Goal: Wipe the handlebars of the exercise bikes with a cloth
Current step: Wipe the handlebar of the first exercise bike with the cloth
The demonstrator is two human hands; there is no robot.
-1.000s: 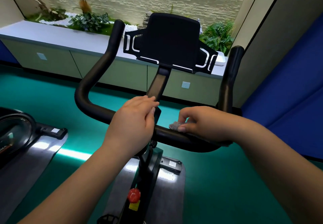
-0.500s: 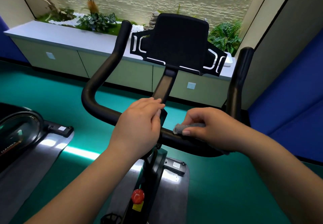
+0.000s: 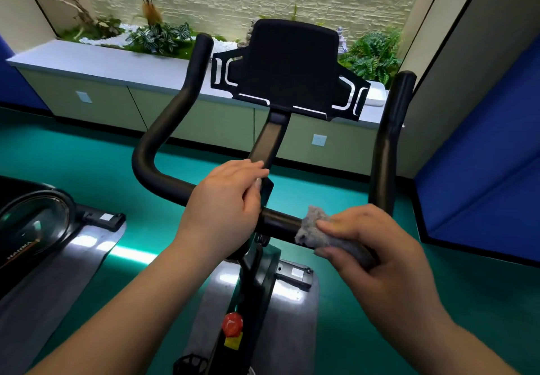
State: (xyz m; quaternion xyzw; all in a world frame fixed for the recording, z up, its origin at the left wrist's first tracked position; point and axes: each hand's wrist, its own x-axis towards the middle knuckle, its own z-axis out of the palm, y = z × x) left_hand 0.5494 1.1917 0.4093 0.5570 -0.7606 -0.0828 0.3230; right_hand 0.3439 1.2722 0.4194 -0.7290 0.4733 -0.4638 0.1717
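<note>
While your left hand [image 3: 225,208] curls around the handlebar [image 3: 159,176] at its centre, beside the tablet holder's [image 3: 292,67] stem, your right hand [image 3: 371,246] grips the grey cloth [image 3: 312,228] wrapped on the crossbar, bare black bar showing between both hands and the right upright rising just behind.

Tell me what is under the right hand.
A grey cloth, held by the right hand against the black handlebar. The cloth's left end shows; the rest, and the bar beneath, are covered by the hand.
</note>
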